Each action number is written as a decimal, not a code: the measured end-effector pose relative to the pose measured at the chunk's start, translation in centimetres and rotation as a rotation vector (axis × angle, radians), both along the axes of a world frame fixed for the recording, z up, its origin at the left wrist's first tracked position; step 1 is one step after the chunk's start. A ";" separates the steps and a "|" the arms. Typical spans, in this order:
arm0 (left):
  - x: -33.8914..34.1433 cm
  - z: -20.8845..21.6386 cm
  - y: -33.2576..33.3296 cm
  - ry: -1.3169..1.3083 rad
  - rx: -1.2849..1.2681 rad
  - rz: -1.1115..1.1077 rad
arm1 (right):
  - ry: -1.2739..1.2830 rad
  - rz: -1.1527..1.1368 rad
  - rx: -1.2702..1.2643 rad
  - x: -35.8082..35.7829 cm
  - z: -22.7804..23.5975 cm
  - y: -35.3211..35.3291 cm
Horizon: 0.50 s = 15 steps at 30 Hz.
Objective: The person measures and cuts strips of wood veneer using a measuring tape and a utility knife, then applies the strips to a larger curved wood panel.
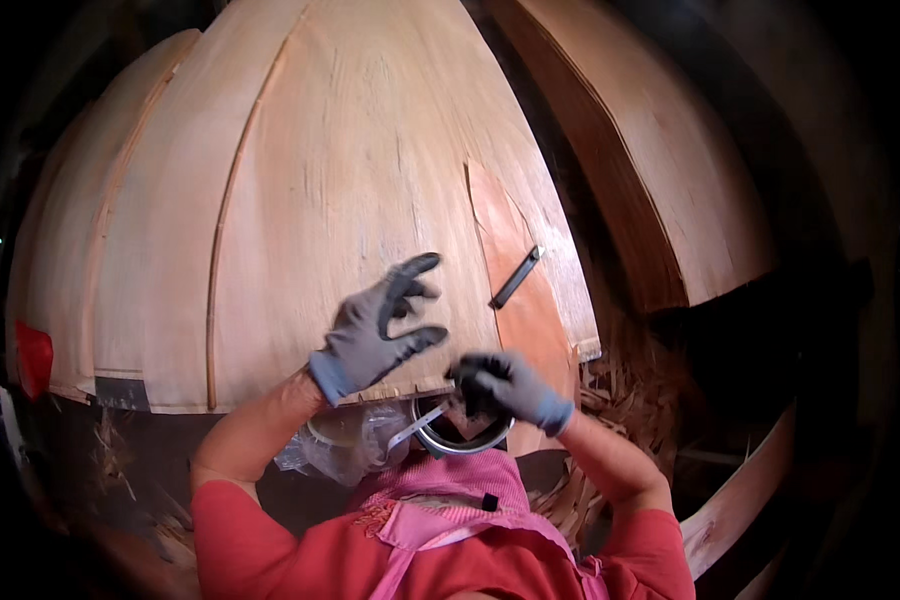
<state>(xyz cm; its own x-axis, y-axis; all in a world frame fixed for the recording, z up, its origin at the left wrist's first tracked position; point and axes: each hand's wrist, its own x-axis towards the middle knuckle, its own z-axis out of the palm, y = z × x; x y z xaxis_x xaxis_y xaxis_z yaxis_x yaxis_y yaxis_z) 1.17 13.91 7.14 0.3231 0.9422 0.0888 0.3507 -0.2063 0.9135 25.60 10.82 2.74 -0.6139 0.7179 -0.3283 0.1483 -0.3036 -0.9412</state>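
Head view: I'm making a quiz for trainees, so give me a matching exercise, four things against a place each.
Things:
1 left hand
2 right hand
3 dark flat tool
4 metal tin

Places:
A lying on the reddish veneer patch
B raised over the veneer sheet edge, fingers spread
C under the right hand, at the apron
D closed just above the tin

Pairs: 1-B, 2-D, 3-A, 4-C

Warm light falls on the veneer sheets (pixel 350 190) at centre; corners from 3 to 9 o'clock sink into black, edges bow, left hand (pixel 378 325) motion-blurred.
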 end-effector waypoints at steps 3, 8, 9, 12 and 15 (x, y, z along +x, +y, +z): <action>3.0 -5.0 0.4 -0.175 -0.347 -0.206 | 0.067 -0.197 -0.135 0.6 1.6 3.7; 6.8 -8.4 4.1 -0.574 -0.547 -0.121 | 0.231 -0.374 -0.001 1.5 -0.9 8.8; 6.9 -8.7 4.9 -0.603 -0.590 -0.124 | 0.216 -0.379 0.046 1.7 -1.3 9.7; 7.2 -9.1 7.0 -0.628 -0.676 -0.055 | 0.187 -0.429 0.010 2.2 -1.9 12.2; 7.7 -8.7 8.7 -0.543 -0.691 0.015 | 0.225 -0.442 0.012 2.6 -2.7 15.2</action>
